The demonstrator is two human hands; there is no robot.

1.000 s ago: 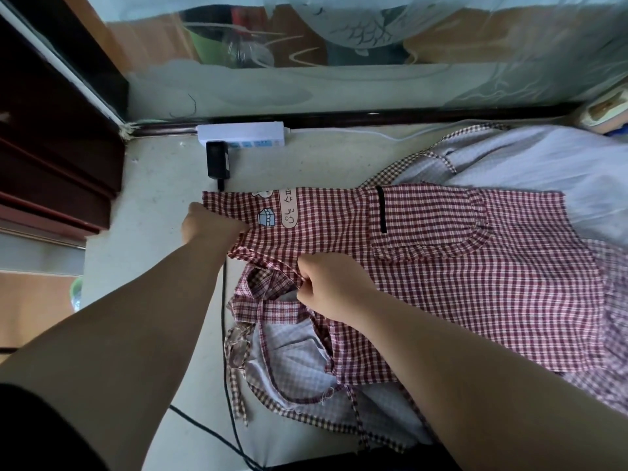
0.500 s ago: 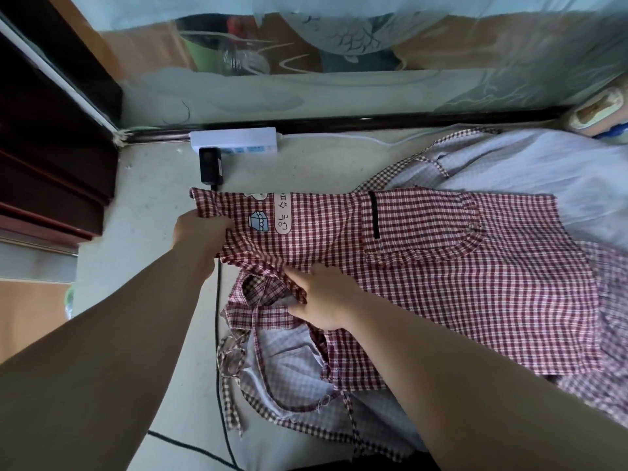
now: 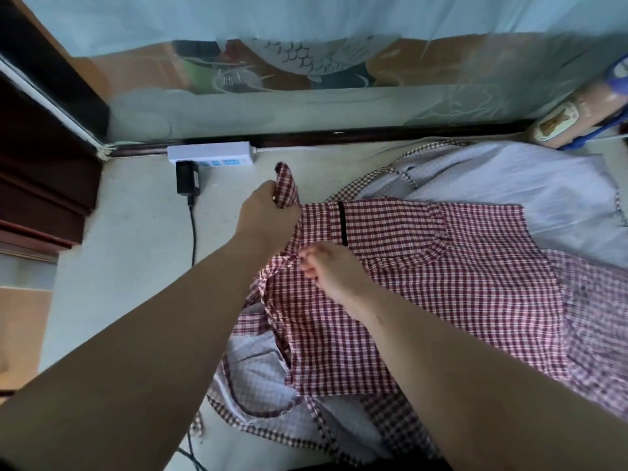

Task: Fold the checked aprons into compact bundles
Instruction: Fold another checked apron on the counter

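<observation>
A red-and-white checked apron (image 3: 441, 273) lies spread on the pale table (image 3: 136, 239), its pocket with a black stripe facing up. My left hand (image 3: 261, 215) grips the apron's left end and holds it lifted, folded over toward the right. My right hand (image 3: 326, 266) rests on the cloth just below, its fingers pinching a crease of the apron near the fold. More checked aprons with pale lining (image 3: 509, 178) lie under and behind it, and one pale lining (image 3: 258, 375) shows at the front.
A white power strip (image 3: 210, 153) with a black adapter (image 3: 187, 178) sits at the table's back edge; its black cable (image 3: 193, 232) runs toward me. A glass pane stands behind. A packet (image 3: 571, 120) lies at the far right. Dark wooden furniture is on the left.
My left hand has lifted the apron's left end and carried it right, covering the printed patch. My right hand has stayed on the cloth at the fold. The view has shifted.
</observation>
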